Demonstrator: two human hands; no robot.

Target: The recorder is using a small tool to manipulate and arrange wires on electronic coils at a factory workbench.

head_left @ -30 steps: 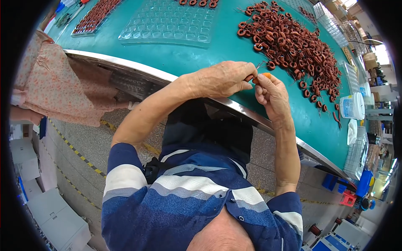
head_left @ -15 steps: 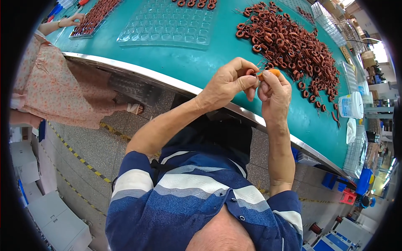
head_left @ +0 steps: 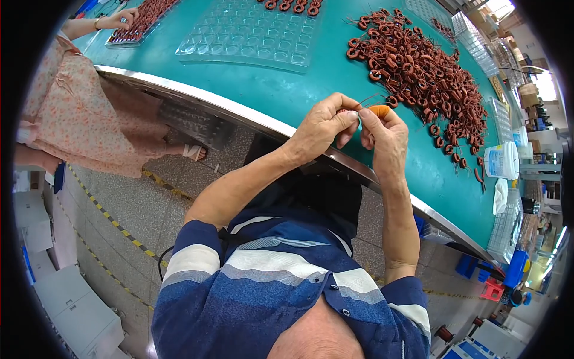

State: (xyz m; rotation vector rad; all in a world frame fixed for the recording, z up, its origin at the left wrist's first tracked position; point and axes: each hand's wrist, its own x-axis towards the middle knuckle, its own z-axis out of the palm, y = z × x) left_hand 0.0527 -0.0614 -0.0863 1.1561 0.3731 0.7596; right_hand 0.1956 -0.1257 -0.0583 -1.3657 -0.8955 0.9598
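Note:
My left hand (head_left: 323, 127) and my right hand (head_left: 384, 133) meet above the near edge of the green table (head_left: 311, 90). Between their fingertips they pinch a small copper-wound ring coil (head_left: 362, 110) with thin wire leads sticking up. An orange cap covers one right fingertip (head_left: 379, 110). A large heap of the same brown ring coils (head_left: 418, 72) lies on the table just beyond my hands.
A clear plastic cell tray (head_left: 251, 33) lies at the far left of the table, with a few coils at its top edge. Another person in a floral dress (head_left: 72, 113) stands at left, their hand (head_left: 119, 19) on a tray of coils. A white tub (head_left: 501, 161) sits at right.
Both hands have lifted slightly off the table edge and drawn closer together around the coil. The person at left has reached a hand onto their tray.

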